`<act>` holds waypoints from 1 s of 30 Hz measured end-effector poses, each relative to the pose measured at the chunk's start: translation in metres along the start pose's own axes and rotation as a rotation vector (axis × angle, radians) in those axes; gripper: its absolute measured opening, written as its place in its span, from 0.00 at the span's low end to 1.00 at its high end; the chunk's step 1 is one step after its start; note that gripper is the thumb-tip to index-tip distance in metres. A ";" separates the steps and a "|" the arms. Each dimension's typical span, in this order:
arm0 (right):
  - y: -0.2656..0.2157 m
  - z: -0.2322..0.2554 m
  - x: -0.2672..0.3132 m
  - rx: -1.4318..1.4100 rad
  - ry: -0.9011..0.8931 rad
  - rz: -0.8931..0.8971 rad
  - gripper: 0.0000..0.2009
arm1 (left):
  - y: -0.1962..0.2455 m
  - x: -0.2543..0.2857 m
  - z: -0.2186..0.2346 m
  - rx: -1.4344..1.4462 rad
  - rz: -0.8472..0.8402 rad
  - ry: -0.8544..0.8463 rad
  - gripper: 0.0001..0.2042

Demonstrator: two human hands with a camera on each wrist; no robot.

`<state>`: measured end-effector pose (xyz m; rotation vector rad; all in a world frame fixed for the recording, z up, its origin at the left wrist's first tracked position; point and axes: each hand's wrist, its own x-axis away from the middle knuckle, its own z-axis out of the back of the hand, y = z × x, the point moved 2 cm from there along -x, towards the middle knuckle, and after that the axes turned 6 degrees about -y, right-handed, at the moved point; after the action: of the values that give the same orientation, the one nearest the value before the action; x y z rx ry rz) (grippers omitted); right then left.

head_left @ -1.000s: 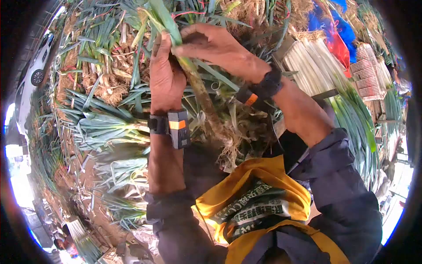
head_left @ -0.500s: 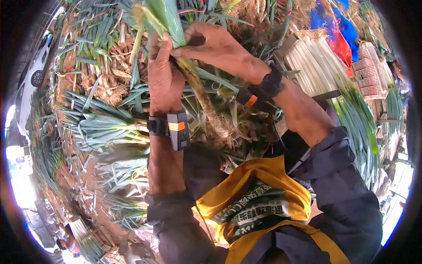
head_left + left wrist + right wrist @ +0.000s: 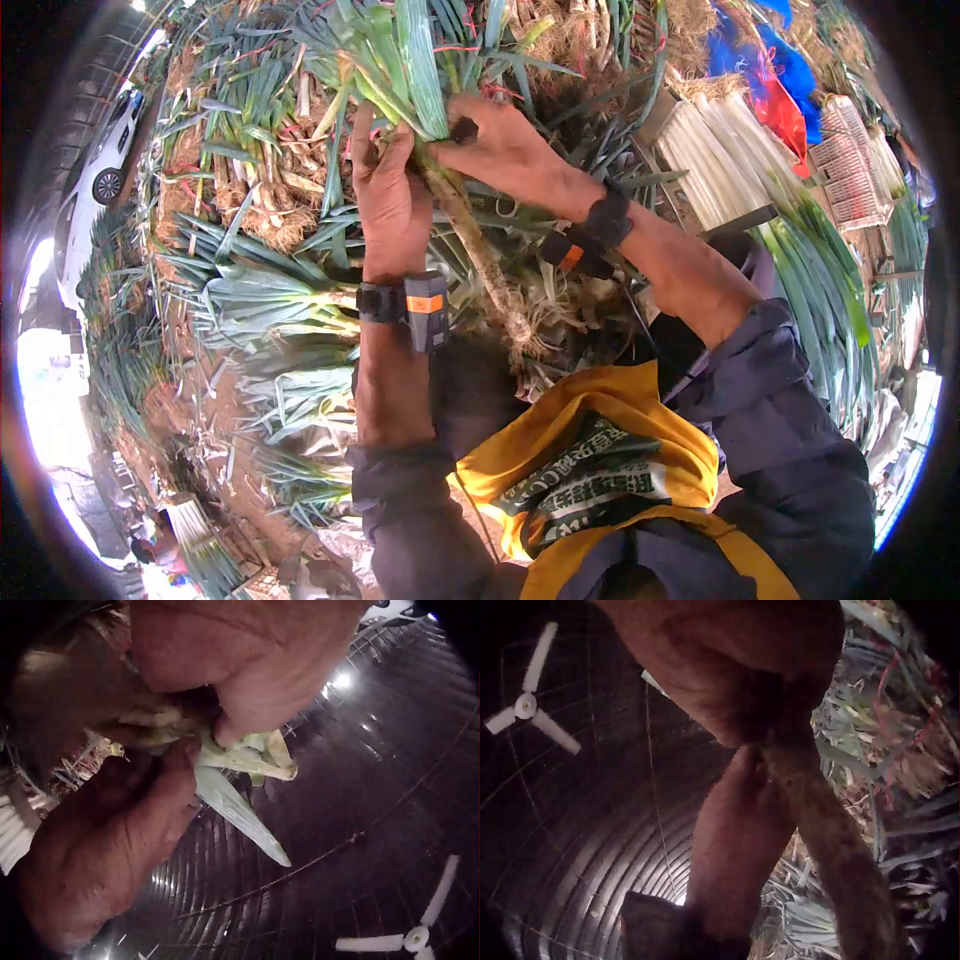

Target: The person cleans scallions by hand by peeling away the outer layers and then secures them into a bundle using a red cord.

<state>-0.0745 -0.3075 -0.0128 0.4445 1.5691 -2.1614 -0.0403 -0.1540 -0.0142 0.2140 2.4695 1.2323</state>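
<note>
Above a heap of bundled leeks (image 3: 250, 290), at chest height, the person holds a single leek (image 3: 470, 235) slantwise, its muddy root end (image 3: 520, 335) pointing down toward the yellow apron (image 3: 590, 450) and its green leaves (image 3: 400, 50) fanning upward. The left hand (image 3: 390, 195) is wrapped around the stalk just below the point where the leaves split, fingers curled about it. The right hand (image 3: 500, 145) pinches the outer leaves at the same junction, thumb against fingertips; the left wrist view shows a pale green leaf (image 3: 240, 802) caught between the two hands. The right wrist view shows the dirty stalk (image 3: 832, 847) running down from the grip. Judgement: the step in hand appears to be stripping the soiled outer skin from the leek, with the grip set at the top of the stalk and the peel not yet drawn down. The next move would call for a firm hold by the left hand while the right pulls the pinched layer toward the root end, steadily enough that it does not tear short. Cleaned white leeks (image 3: 720, 150) lie stacked to the right, near a blue and red bag (image 3: 770, 70); a white car (image 3: 95, 180) stands at far left.
</note>
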 end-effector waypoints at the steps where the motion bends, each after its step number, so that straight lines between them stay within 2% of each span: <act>1: -0.014 0.000 0.003 0.008 0.004 -0.006 0.13 | 0.002 0.000 0.009 -0.130 0.003 0.027 0.23; 2: -0.030 0.001 0.010 0.020 0.007 -0.010 0.14 | 0.008 -0.002 0.019 -0.258 0.004 0.054 0.23; 3: -0.051 0.000 0.018 0.033 0.007 -0.017 0.15 | 0.014 -0.005 0.027 -0.265 -0.007 0.085 0.22; 4: -0.065 -0.001 0.030 0.135 -0.024 -0.115 0.18 | 0.020 -0.010 0.033 -0.112 -0.006 0.116 0.21; 7: -0.047 0.006 0.050 -0.371 -0.143 -0.329 0.20 | 0.037 -0.017 0.047 0.081 -0.010 0.172 0.20; 8: -0.051 0.021 0.056 -0.408 -0.102 -0.351 0.21 | 0.038 -0.014 0.047 0.090 -0.018 0.148 0.19; 11: -0.063 0.040 0.051 -0.356 -0.153 -0.522 0.22 | 0.058 -0.015 0.009 0.076 -0.128 0.050 0.21; 12: -0.073 0.042 0.054 -0.291 -0.176 -0.425 0.23 | 0.063 -0.019 0.008 0.061 -0.140 0.024 0.21; 14: -0.018 0.035 0.091 -0.042 -0.277 -0.464 0.23 | 0.072 -0.025 0.004 0.096 -0.172 0.043 0.23; 17: 0.053 -0.002 0.176 0.389 -0.498 -0.413 0.18 | 0.092 -0.035 0.011 0.040 -0.352 0.009 0.25; 19: 0.151 -0.003 0.260 0.479 -0.700 -0.448 0.21 | 0.085 -0.028 0.011 -0.035 -0.328 0.143 0.26; 21: 0.202 0.018 0.250 -0.167 -0.453 -1.101 0.22 | 0.065 -0.029 0.032 -0.021 -0.277 0.190 0.22; 23: 0.160 0.009 0.249 0.188 -0.440 -0.978 0.22 | 0.062 -0.033 0.043 -0.027 -0.247 0.181 0.21; 24: 0.097 0.010 0.180 0.875 -0.520 -0.397 0.21 | 0.063 -0.036 0.042 -0.022 -0.262 0.141 0.20; 25: 0.067 0.014 0.137 0.736 -0.447 -0.328 0.20 | 0.064 -0.037 0.035 0.038 -0.263 0.144 0.18; 27: 0.021 0.015 0.078 0.493 -0.266 -0.273 0.19 | 0.055 -0.039 0.037 0.186 -0.119 0.110 0.17; 28: 0.004 0.013 0.053 0.396 -0.143 -0.267 0.19 | 0.050 -0.038 0.034 0.165 -0.105 0.102 0.17; 30: -0.015 0.004 0.020 0.305 -0.060 -0.153 0.20 | 0.039 -0.036 0.024 0.113 -0.077 0.077 0.17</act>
<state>-0.0991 -0.3100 -0.0094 0.3580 1.2814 -2.5210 0.0008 -0.1235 0.0130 0.1014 2.5903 1.0895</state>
